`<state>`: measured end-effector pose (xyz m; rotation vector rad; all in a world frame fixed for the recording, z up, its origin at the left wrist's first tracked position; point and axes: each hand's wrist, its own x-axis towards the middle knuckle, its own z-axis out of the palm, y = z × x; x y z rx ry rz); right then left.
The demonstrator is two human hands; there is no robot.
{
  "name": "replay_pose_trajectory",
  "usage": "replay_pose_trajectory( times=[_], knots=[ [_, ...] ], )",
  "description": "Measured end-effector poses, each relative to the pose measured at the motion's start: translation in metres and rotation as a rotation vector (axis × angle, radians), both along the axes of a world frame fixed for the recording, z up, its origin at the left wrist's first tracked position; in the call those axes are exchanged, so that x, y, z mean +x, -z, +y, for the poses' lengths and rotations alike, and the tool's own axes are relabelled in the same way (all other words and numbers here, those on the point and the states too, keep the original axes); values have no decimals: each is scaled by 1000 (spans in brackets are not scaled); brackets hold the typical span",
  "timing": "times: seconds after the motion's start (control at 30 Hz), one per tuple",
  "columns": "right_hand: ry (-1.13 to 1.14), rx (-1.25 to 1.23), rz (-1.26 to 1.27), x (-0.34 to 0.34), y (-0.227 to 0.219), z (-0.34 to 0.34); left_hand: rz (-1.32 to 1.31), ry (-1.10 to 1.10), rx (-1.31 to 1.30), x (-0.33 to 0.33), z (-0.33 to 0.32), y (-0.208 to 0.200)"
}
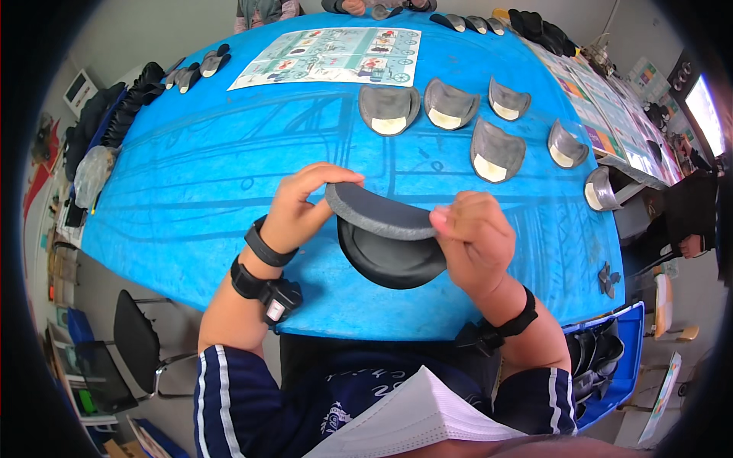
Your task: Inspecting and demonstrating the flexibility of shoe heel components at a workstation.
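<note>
A curved dark grey pad with a fuzzy, lighter grey edge is held between my two hands above the blue-covered table. My left hand pinches its left end, fingers over the top. At the other end, the thumb and curled fingers of my right hand grip it. Just under the pad shows a smooth black cup-shaped shell, its upper part hidden; whether it touches the pad I cannot tell. Beyond my hands lie several curved grey pads with white patches, among them one grey pad nearest my right hand.
A printed sheet lies at the table's far side. Black shells fill a blue bin at my lower right. More dark pieces line the left edge. A black chair stands lower left. People sit or stand across and at right.
</note>
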<state>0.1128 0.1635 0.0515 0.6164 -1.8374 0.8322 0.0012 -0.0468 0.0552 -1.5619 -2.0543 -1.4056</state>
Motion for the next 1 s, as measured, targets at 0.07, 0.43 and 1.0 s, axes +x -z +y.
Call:
replay_pose_trajectory(
  times=[0.07, 0.43, 1.0],
  knots=[
    [-3, -67, -82, -3, 1, 2, -227, 67, 39, -2, -2, 2],
    [-550, -1020, -929, -31, 10, 8, -793, -100, 318, 3, 20, 16],
    [-369, -955, -1190, -32, 34, 7, -100, -216, 261, 0, 6, 10]
  ],
)
